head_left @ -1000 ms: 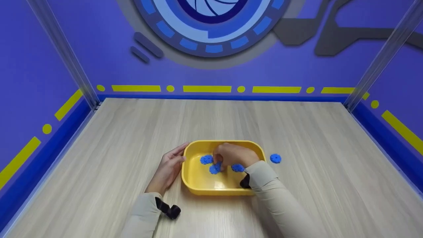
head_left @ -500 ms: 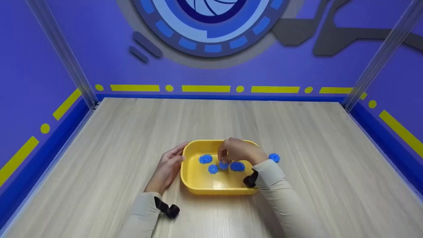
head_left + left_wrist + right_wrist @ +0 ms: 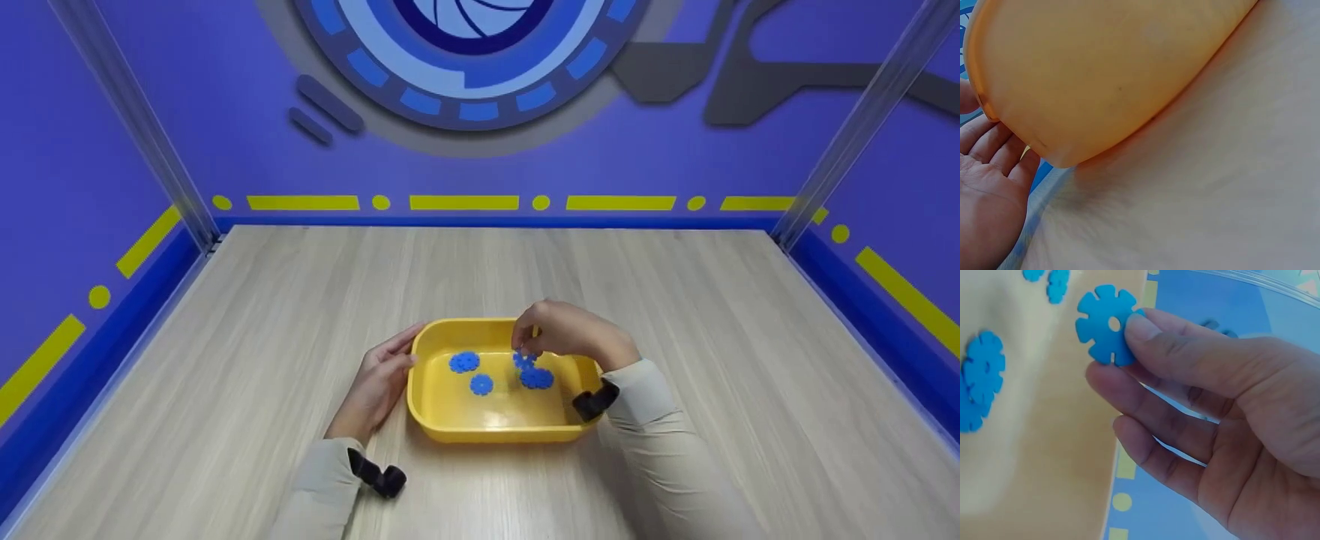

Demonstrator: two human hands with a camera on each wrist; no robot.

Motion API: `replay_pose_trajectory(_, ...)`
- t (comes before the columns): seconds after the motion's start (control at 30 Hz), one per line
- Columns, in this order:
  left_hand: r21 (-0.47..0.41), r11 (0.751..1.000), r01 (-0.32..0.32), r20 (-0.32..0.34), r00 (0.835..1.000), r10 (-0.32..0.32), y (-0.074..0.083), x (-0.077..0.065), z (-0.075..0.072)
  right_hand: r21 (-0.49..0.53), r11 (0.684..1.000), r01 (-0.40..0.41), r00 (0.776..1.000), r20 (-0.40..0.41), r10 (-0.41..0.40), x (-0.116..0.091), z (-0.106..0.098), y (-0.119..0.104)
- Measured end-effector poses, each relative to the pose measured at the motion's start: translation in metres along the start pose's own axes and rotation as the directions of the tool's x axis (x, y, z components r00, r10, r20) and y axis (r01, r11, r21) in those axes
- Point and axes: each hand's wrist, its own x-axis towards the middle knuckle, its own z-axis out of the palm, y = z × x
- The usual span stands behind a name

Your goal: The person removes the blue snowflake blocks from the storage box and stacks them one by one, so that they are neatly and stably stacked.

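Note:
My right hand [image 3: 574, 330] pinches a blue notched interlocking disc [image 3: 1100, 329] between thumb and fingers, above the right half of a yellow tub [image 3: 502, 433]. The disc is round, with slots around its edge and a hole in the middle. Inside the tub lie more such discs: an overlapping cluster [image 3: 537, 378] below the held one, a single disc [image 3: 481, 385] near the middle, and overlapping discs [image 3: 464, 361] to the left. Against the tub's left outer wall, my left hand [image 3: 379, 390] rests with fairly straight fingers, its thumb at the rim.
The tub stands on a light wooden table [image 3: 315, 285]. Blue-purple panels [image 3: 480, 176] with yellow markings enclose its back and sides. Black wrist cameras [image 3: 386, 480] sit on both sleeves. The right wrist and sleeve cover the table just right of the tub.
My right hand has picked a disc out of the middle of the tub and moved right and upward with it. A loose disc on the table is now hidden. The left hand stays put.

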Motion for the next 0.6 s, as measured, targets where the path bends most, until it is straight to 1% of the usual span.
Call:
replay_pose_trajectory(0.17, -0.001, 1.0, 0.001, -0.008, 1.0, -0.001, 0.0, -0.001, 0.0, 0.036, 0.999, -0.006, 0.999, -0.032, 0.007, -0.008, -0.005, 0.008)
replay_pose_trajectory(0.37, 0.02, 1.0, -0.005, -0.007, 1.0, 0.005, -0.001, -0.001, 0.0, 0.035, 0.999, -0.035, 0.995, -0.097, 0.038, -0.02, -0.008, 0.019)
replay_pose_trajectory(0.6, 0.003, 1.0, -0.017, 0.003, 1.0, 0.017, -0.001, -0.002, 0.0, 0.055, 0.998, 0.004, 0.98, -0.197, 0.006, -0.034, -0.01, 0.038)
